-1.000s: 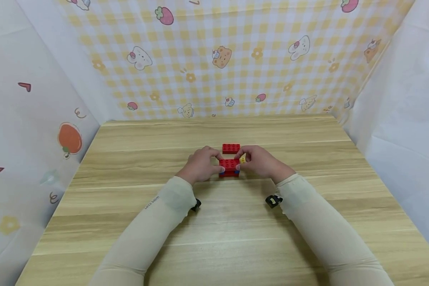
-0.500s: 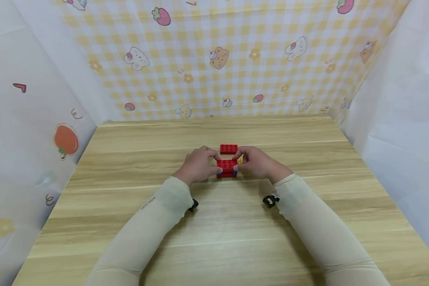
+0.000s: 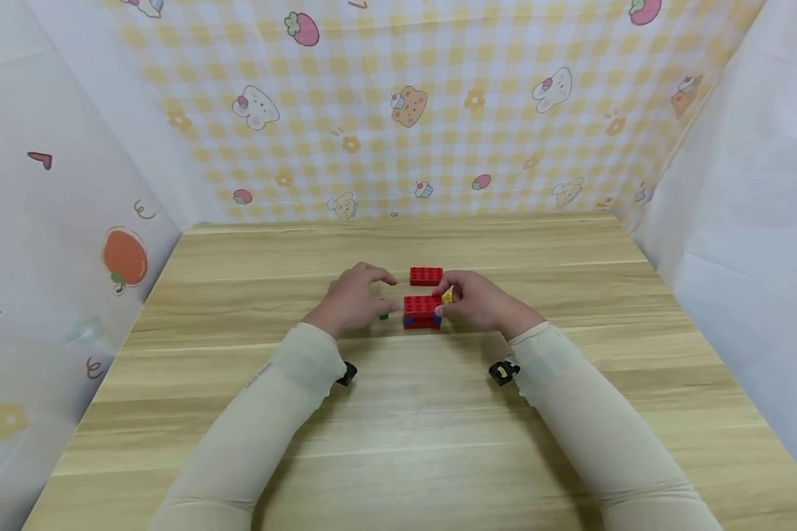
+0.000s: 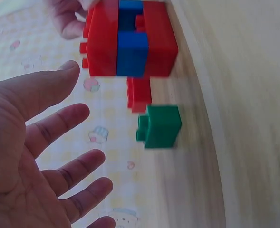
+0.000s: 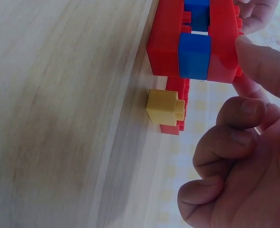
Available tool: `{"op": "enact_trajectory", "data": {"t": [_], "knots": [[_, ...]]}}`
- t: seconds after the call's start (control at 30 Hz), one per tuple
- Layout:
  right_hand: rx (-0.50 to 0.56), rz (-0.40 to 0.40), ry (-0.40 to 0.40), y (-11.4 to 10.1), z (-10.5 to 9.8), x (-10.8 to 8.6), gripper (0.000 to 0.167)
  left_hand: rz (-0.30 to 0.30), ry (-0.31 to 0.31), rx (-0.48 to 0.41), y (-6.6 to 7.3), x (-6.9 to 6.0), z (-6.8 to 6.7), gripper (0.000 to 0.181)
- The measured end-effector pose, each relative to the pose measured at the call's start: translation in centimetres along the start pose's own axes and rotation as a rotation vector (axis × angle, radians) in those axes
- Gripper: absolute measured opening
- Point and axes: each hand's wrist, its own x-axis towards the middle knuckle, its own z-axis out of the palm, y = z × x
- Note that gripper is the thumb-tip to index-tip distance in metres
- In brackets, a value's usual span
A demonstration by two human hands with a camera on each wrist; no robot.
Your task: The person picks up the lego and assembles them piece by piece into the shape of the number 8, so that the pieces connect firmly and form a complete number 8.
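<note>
A stack of toy building bricks stands on the wooden table: an upper red brick (image 3: pixel 422 304) rests on two blue bricks (image 4: pixel 132 54), one near each end. Beneath these lies a lower red brick (image 5: pixel 167 45), and a gap shows between the blue ones. My right hand (image 3: pixel 483 304) pinches the right end of the upper red brick between thumb and forefinger, its other fingers curled. Just left of the stack, apart from it, my left hand (image 3: pixel 350 301) holds nothing, its fingers spread. A small green brick (image 4: pixel 162 127) lies near the left hand's fingers.
Behind the stack lies a loose red brick (image 3: pixel 426 276). A small yellow brick (image 5: pixel 162 107) sits behind the stack's right side, partly hidden by my right hand in the head view. A checkered cloth (image 3: pixel 478 140) hangs at the table's far edge.
My left hand has let go of the stack's left end and moved left, bringing the green brick into view. The right hand keeps its pinch, and the stack stays in place.
</note>
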Motion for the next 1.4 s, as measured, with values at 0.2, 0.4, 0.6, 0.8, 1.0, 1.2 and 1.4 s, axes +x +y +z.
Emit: {"op": "enact_trajectory", "data": {"t": [0.2,0.4,0.6,0.8,1.0,1.2,1.4], "knots": [[-0.007,0.006,0.0,-0.1,-0.2,-0.1,0.021,-0.01,0.008,0.025,-1.0,0.1,-0.4,0.044],[-0.002,0.006,0.0,-0.2,-0.2,-0.1,0.021,-0.036,0.006,0.066,-1.5,0.2,-0.3,0.044],[0.004,0.001,-0.006,0.0,-0.1,0.0,0.023,-0.067,0.0,0.099,-2.0,0.4,0.2,0.038],[0.024,0.002,-0.005,0.0,-0.1,0.1,0.022,-0.088,-0.001,0.123,-1.9,0.4,0.4,0.036],[0.017,0.005,-0.002,0.0,-0.1,0.0,0.022,-0.113,-0.005,0.132,-1.6,0.3,0.4,0.033],[0.014,-0.002,0.001,-0.1,-0.1,-0.1,0.021,-0.128,-0.002,0.134,-1.1,0.2,0.5,0.025],[0.023,0.0,-0.001,-0.1,0.0,0.0,0.021,-0.13,0.001,0.139,-1.1,0.2,0.7,0.021]]}}
